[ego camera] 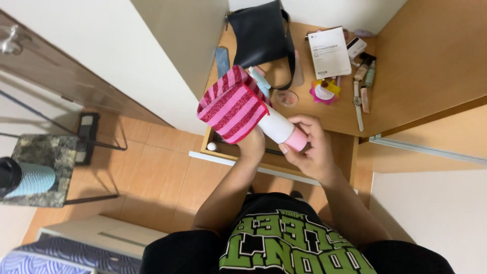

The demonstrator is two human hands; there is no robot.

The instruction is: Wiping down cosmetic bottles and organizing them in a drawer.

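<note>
Both grips were closed: the right hand (310,147) wrapped the pink end of a white tube (280,129), the left hand (252,143) held a pink-striped pouch (232,105) over its other end, above the wooden worktop (335,114).

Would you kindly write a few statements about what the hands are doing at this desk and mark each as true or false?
1. The right hand grips the pink end of a white bottle. True.
2. A striped pink and red cloth covers the bottle's other end. True.
3. The cloth is plain blue. False: it is striped pink and red.
4. The left hand rests flat on the desk. False: it is raised beneath the bottle and cloth.
5. A black bag lies on the desk. True.
6. The white booklet lies on the floor. False: it lies on the desk.
</note>
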